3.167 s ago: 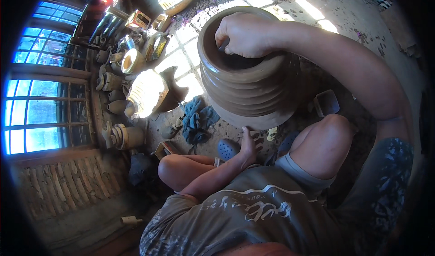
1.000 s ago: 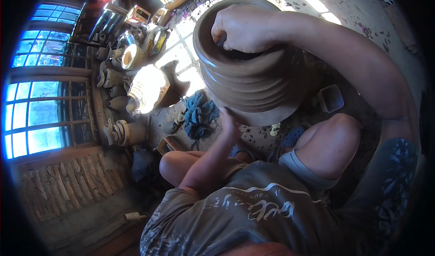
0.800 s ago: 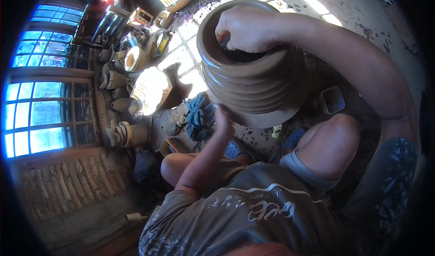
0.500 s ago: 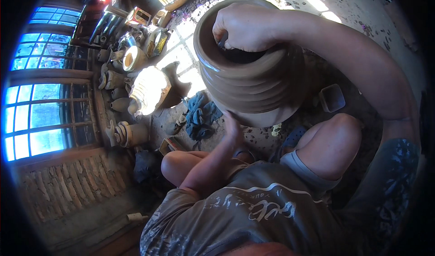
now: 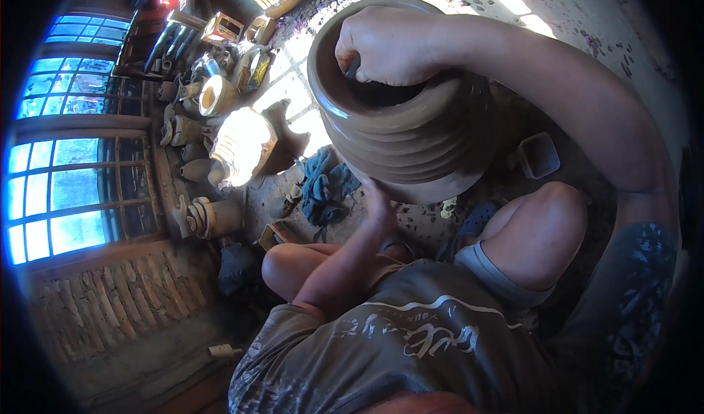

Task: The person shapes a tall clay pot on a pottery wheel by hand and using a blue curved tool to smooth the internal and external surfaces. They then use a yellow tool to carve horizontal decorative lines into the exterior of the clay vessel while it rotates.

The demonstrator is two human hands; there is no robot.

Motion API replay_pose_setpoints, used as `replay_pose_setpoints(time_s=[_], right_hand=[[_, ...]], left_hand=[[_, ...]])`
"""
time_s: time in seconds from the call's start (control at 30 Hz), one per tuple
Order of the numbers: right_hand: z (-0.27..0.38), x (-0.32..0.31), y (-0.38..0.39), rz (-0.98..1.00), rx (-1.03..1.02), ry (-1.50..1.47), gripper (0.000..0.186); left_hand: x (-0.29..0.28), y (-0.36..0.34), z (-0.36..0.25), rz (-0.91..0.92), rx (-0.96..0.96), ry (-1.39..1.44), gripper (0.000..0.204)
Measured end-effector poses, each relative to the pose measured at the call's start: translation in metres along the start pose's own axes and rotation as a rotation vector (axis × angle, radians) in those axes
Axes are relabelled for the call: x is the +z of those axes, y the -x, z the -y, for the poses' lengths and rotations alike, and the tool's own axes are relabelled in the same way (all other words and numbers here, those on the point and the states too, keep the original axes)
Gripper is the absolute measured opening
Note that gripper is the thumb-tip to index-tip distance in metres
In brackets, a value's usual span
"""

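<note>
A large wet clay pot (image 5: 403, 139) with ridged walls stands on a round wheel (image 5: 440, 187). My right hand (image 5: 374, 47) reaches over the near rim into the mouth, fingers curled at the inner wall around something dark that I cannot make out. At the lower left edge of the wheel is my left hand (image 5: 375, 201), fingers extended and apparently touching it. Just left of that hand lies a crumpled blue-green cloth (image 5: 323, 187) on the floor, and a clear plastic tub (image 5: 537, 155) sits right of the wheel.
Along the left, below barred windows (image 5: 66, 194), stand several clay pots (image 5: 216, 217), a sunlit ridged piece (image 5: 238, 150) and assorted boxes (image 5: 224, 29). My bent knees (image 5: 543, 231) flank the wheel's near side. Small debris is scattered over the sunlit floor (image 5: 506, 0).
My left hand has risen leftward from below the wheel to its edge, drawing away briefly in between. My right hand has shifted slightly left and upward in the picture, still inside the pot's mouth.
</note>
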State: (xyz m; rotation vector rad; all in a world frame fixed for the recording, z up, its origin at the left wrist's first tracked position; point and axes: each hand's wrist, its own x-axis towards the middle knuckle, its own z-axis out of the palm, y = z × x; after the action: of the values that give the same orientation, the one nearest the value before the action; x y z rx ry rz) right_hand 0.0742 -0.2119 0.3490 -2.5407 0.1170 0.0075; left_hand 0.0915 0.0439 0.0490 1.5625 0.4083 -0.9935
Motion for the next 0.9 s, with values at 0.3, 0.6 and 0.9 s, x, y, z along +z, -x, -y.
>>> replay_pose_setpoints(time_s=[0.3, 0.6, 0.9], right_hand=[[0.004, -0.002, -0.005, 0.090, -0.116, 0.050, 0.029], [0.015, -0.145, 0.057, 0.215, -0.044, -0.095, 0.032], [-0.295, -0.027, 0.080, -0.804, 0.736, 0.218, 0.020]], left_hand=[[-0.034, -0.060, -0.026, -0.222, 0.447, -0.287, 0.087], [-0.034, -0.035, -0.003, -0.052, 1.030, -0.866, 0.083], [-0.060, -0.085, -0.073, 0.286, 0.987, -0.886, 0.043]])
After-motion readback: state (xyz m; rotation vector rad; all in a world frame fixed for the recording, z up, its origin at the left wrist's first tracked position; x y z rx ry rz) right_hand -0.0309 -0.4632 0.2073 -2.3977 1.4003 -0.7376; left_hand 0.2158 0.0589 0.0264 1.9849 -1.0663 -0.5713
